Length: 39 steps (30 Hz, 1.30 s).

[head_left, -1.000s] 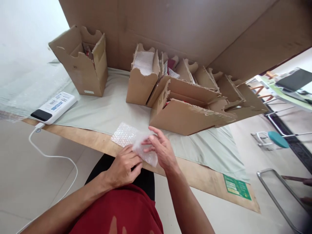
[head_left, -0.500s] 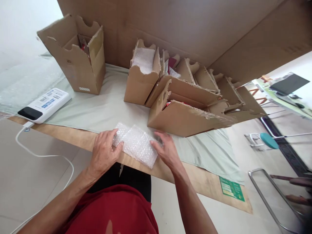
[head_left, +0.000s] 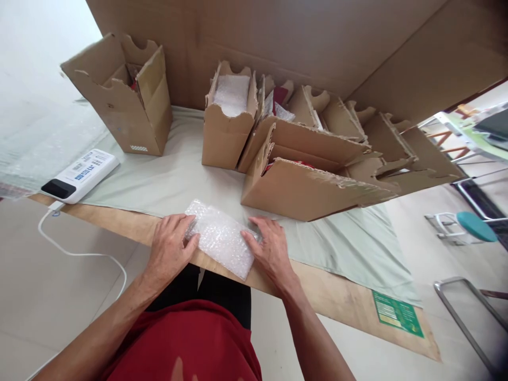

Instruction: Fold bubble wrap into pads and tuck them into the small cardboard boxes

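A flat piece of bubble wrap [head_left: 222, 238] lies at the near edge of the wooden table [head_left: 341, 301], partly on the pale green cloth [head_left: 166, 180]. My left hand [head_left: 170, 248] presses on its left end with fingers curled over the edge. My right hand [head_left: 270, 248] rests on its right end, fingers stretched flat along the side. Whether anything is wrapped inside is hidden.
Several open cardboard boxes stand on the cloth: one at the far left [head_left: 123, 95], one holding bubble wrap [head_left: 228, 121], a larger one [head_left: 305, 180] beside my right hand. A white power bank [head_left: 79, 174] with a cable lies left. A big cardboard sheet [head_left: 301, 42] backs the table.
A second ago both hands pinched the wrap together near the table edge. They have since spread apart to its two ends and flattened it on the table.
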{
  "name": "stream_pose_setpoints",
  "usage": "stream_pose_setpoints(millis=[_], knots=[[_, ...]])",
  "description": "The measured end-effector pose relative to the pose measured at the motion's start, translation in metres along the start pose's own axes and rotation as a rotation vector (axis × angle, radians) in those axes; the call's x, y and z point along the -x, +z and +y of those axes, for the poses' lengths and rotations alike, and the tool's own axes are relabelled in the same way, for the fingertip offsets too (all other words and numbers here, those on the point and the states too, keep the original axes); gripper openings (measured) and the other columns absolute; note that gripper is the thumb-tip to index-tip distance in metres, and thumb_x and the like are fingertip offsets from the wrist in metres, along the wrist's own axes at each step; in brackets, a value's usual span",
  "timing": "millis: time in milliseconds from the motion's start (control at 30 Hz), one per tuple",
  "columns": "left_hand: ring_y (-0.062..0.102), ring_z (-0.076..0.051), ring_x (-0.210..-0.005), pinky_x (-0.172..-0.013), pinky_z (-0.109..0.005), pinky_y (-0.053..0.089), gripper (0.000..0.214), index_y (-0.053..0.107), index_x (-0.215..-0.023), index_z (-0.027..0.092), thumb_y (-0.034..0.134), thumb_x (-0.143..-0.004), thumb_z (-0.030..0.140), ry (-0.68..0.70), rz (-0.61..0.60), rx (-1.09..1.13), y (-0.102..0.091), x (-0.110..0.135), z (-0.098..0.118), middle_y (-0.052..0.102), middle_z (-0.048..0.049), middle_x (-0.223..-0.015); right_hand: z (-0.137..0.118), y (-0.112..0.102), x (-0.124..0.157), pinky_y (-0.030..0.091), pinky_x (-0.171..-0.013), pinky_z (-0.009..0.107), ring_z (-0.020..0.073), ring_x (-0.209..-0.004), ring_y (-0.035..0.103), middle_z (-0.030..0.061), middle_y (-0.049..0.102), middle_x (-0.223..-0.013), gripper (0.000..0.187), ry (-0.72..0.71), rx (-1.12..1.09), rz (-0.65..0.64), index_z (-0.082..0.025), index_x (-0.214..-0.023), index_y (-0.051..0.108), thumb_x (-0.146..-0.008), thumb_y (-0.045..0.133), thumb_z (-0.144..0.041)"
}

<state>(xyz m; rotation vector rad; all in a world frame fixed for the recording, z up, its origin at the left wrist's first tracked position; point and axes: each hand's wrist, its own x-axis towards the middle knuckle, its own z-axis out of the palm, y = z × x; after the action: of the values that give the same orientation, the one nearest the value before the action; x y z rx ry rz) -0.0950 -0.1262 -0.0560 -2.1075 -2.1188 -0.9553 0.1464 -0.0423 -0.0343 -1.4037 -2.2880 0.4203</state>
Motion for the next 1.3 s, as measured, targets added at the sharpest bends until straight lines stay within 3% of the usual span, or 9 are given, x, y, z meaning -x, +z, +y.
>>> stream_pose_setpoints(millis=[167,333,467,567,733,967,1100,1200,1300], knots=[[0.061,-0.031,-0.105,-0.094,-0.047,0.05,0.034,0.06,-0.125,0.018,0.052,-0.092,0.019,0.041,-0.034,0.016,0.0,-0.008,0.0,0.068,-0.0124,-0.112,-0.008,-0.016,0.021,0.043,-0.075,0.037,0.0233,-0.072,0.065,0.0027,0.072,-0.079,0.017,0.061,0.004,-0.189,-0.021,-0.102,0.068,-0.093,0.059,-0.034],[0.06,-0.031,-0.113,-0.1,-0.049,0.049,0.044,0.063,-0.125,0.018,0.046,-0.086,0.008,0.234,-0.174,0.028,0.0,-0.033,0.001,0.068,-0.0132,-0.117,-0.024,-0.01,0.066,0.045,-0.068,0.035,0.0206,-0.061,0.062,-0.001,0.068,-0.069,0.022,0.058,-0.071,-0.123,-0.022,-0.115,0.063,-0.098,0.053,-0.031],[0.056,-0.033,-0.123,-0.107,-0.056,0.044,0.047,0.064,-0.124,0.019,0.047,-0.083,0.005,0.297,-0.184,-0.039,-0.004,-0.036,0.0,0.066,-0.0144,-0.123,-0.024,-0.014,0.1,0.05,-0.079,0.041,0.0281,-0.089,0.068,0.0111,0.073,-0.102,0.033,-0.065,-0.019,0.031,-0.021,-0.126,0.06,-0.097,0.059,-0.038],[0.052,-0.033,-0.129,-0.11,-0.055,0.043,0.045,0.064,-0.126,0.02,0.049,-0.086,0.007,0.285,-0.135,0.001,-0.01,-0.026,0.002,0.063,-0.0138,-0.131,-0.02,-0.017,0.106,0.048,-0.095,0.05,0.0352,-0.12,0.06,0.0179,0.062,-0.136,0.047,-0.254,0.059,-0.011,-0.021,-0.138,0.055,-0.095,0.063,-0.038],[0.058,-0.027,-0.12,-0.105,-0.048,0.048,0.034,0.067,-0.116,0.02,0.049,-0.09,0.007,0.331,-0.134,0.217,-0.016,-0.003,0.011,0.07,-0.0098,-0.118,-0.017,-0.011,0.089,0.046,-0.101,0.052,0.0341,-0.136,0.052,0.0154,0.059,-0.145,0.034,-0.472,0.08,-0.134,-0.021,-0.128,0.064,-0.095,0.057,-0.016],[0.061,-0.028,-0.116,-0.101,-0.046,0.05,0.031,0.066,-0.121,0.02,0.055,-0.095,0.033,0.173,-0.208,0.608,-0.034,0.022,0.017,0.072,-0.0109,-0.115,-0.033,-0.029,0.04,0.049,-0.088,0.042,0.0243,-0.094,0.07,0.007,0.077,-0.098,0.02,-0.455,-0.119,-0.328,-0.021,-0.112,0.071,-0.103,0.053,-0.024],[0.065,-0.026,-0.103,-0.088,-0.04,0.054,0.038,0.063,-0.125,0.018,0.061,-0.092,0.037,0.061,-0.092,0.529,-0.031,0.031,0.025,0.072,-0.0109,-0.111,-0.039,-0.02,0.006,0.049,-0.083,0.037,0.0223,-0.082,0.069,0.0041,0.077,-0.089,0.018,-0.402,-0.096,-0.431,-0.021,-0.105,0.073,-0.101,0.059,-0.032],[0.064,-0.019,-0.079,-0.077,-0.035,0.053,0.025,0.067,-0.116,0.017,0.062,-0.093,0.023,-0.032,0.041,0.348,-0.018,0.032,0.027,0.072,-0.0067,-0.093,-0.037,-0.006,-0.003,0.048,-0.085,0.037,0.0224,-0.085,0.068,0.0048,0.077,-0.095,0.024,-0.337,-0.105,-0.372,-0.02,-0.113,0.07,-0.102,0.058,-0.037],[0.063,-0.018,-0.076,-0.073,-0.033,0.053,0.023,0.067,-0.114,0.015,0.059,-0.093,0.016,-0.045,0.081,0.303,-0.01,0.032,0.025,0.07,-0.0044,-0.085,-0.033,0.0,0.006,0.048,-0.084,0.039,0.0247,-0.088,0.068,0.0095,0.075,-0.099,0.032,-0.332,-0.101,-0.136,-0.017,-0.12,0.066,-0.102,0.056,-0.042]])
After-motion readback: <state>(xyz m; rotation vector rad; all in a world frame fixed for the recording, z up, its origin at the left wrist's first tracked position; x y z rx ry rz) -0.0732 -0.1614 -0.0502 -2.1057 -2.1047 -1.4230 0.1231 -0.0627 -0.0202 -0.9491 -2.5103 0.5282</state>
